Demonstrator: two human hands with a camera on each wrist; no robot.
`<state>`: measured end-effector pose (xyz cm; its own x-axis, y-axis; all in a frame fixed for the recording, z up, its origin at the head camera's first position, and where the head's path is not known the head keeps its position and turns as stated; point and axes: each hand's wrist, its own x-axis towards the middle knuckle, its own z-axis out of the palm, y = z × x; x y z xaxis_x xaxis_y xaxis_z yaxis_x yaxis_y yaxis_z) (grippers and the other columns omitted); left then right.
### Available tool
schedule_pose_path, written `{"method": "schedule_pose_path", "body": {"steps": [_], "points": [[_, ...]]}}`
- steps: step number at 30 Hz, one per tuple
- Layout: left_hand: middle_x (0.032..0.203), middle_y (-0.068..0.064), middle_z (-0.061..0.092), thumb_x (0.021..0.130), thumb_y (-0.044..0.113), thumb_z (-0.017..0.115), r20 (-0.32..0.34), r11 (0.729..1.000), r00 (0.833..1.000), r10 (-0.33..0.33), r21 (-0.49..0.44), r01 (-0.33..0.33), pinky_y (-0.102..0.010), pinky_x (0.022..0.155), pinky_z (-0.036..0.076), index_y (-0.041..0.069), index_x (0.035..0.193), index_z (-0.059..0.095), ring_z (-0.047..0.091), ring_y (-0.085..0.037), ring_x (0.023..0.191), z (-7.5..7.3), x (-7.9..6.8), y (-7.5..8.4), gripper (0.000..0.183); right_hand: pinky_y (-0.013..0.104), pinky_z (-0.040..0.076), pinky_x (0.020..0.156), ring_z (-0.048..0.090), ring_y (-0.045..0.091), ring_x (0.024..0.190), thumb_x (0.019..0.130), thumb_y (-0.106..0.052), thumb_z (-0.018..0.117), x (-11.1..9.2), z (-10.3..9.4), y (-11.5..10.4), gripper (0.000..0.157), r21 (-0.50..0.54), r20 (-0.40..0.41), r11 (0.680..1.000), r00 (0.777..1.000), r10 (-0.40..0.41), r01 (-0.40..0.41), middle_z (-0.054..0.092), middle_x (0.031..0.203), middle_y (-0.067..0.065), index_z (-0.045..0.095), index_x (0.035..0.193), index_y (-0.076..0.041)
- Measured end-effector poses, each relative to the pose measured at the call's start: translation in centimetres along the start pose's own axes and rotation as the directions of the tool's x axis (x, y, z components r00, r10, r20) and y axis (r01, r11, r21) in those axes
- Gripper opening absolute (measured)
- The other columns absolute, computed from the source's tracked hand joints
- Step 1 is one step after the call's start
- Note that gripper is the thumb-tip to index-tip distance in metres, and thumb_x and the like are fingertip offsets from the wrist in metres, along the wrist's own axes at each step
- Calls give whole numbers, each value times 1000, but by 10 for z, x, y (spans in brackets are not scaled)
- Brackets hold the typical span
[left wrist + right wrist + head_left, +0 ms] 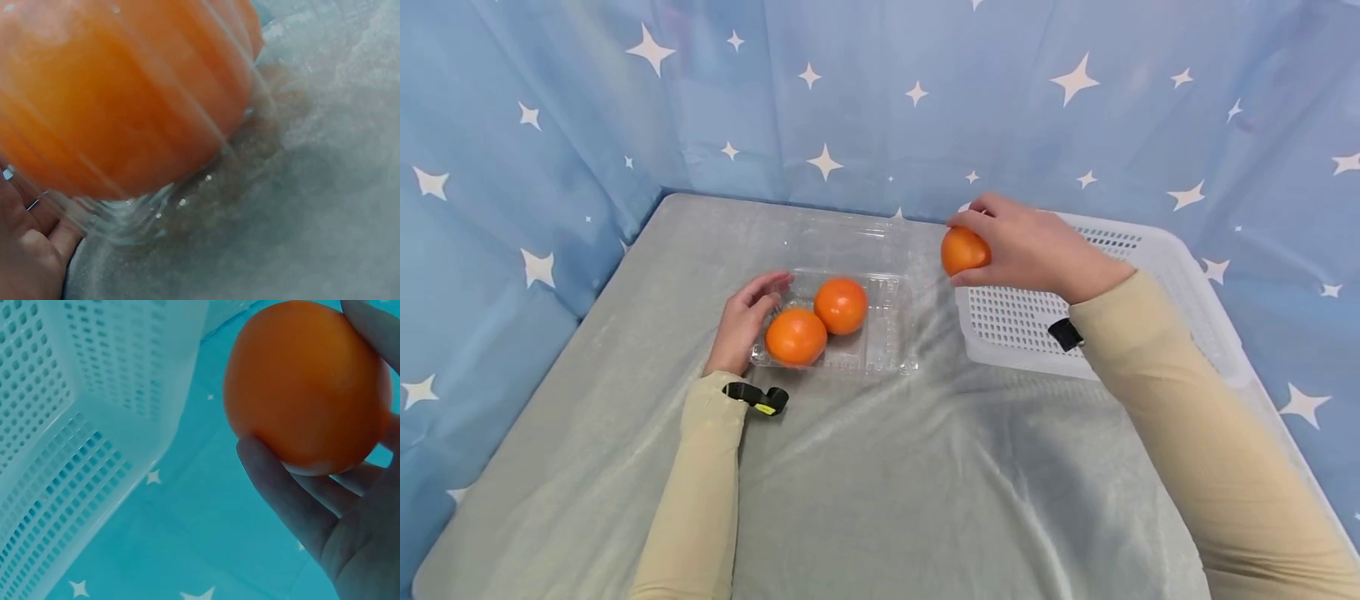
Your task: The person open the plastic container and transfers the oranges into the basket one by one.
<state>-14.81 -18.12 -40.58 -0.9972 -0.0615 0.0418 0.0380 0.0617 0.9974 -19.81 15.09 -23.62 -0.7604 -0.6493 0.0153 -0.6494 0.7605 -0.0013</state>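
My right hand (pixel 1026 250) holds an orange (pixel 964 251) in the air by the near left corner of the white basket. In the right wrist view, fingers and thumb curve around that orange (pixel 306 387). Two more oranges lie side by side in a clear plastic clamshell box (pixel 887 333), one (pixel 796 337) at the near left and one (pixel 841 306) behind it. Along the box's left side rests my left hand (pixel 747 321), its fingers loosely extended at the wall. The left wrist view shows an orange (pixel 125 94) close up through the clear wall, beside the hand (pixel 37 250).
The white perforated basket (pixel 1000 354) stands on the right of the table, partly covered by my right forearm. The clamshell's raised lid (pixel 842 242) is at the back. A grey cloth (pixel 880 483) covers the table, and a blue starry curtain (pixel 865 100) hangs behind it.
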Motion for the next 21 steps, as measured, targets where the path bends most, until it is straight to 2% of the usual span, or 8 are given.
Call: {"method": "schedule_pose_path", "body": {"steps": [5,11,14,21], "points": [[126,-5,51,92,12,44,4,1000,1000,13,1,-13,-38,98,32,10,126,50,44,-20,116,0,2,0,35,36,43,64,50,21,84,73,-52,64,3,-2,13,62,35,53,997,996,74,-76,41,114,3,48,124,-21],[125,-3,52,92,13,45,-7,1000,1000,13,11,-13,-38,98,32,12,125,51,44,-19,116,0,4,2,34,37,44,66,51,23,86,72,-57,62,8,-4,27,68,80,104,986,985,137,-146,40,117,4,45,128,-22],[124,-3,52,92,13,45,-21,1000,1000,18,20,-18,-38,98,32,13,125,52,44,-19,115,0,5,4,34,38,44,67,50,24,88,72,-57,61,9,-5,33,69,97,114,981,981,155,-166,39,117,5,44,129,-20],[124,-1,52,92,14,45,-8,999,1000,-27,26,28,-37,99,31,14,125,52,44,-17,115,1,-1,1,34,37,43,68,48,25,88,75,-53,61,6,4,43,67,114,126,976,977,173,-188,41,115,6,44,129,-18]]}}
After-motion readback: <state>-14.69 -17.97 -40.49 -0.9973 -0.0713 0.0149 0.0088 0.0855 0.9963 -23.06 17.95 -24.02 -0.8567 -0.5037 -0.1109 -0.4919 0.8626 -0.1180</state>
